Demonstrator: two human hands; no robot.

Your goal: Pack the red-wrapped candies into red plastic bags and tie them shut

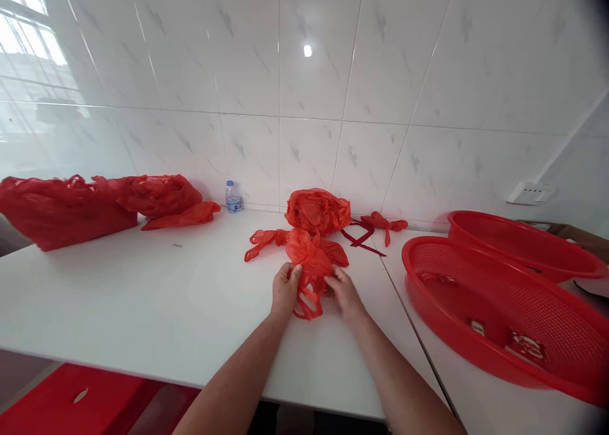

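Observation:
In the middle of the white table lies a thin red plastic bag [308, 251], crumpled, its looped handles hanging toward me. My left hand [285, 287] pinches its left edge between thumb and fingers. On the other side my right hand [346, 290] has its fingers closed on the bag's right edge. A knotted red bag [266, 238] lies just left of it. Behind rests a bulky bundle of red plastic bags [318, 210] against the wall, with a dark red ribbon [362, 238] and a small knotted bag [383, 224] to its right.
Two red plastic baskets [476, 352] stand at the right, the nearer holding several small packets. A water bottle [233, 198] stands by the wall. Far left are a red bag [71, 216] and more red plastic bags [162, 197]. A red stool [80, 397] is below the table edge.

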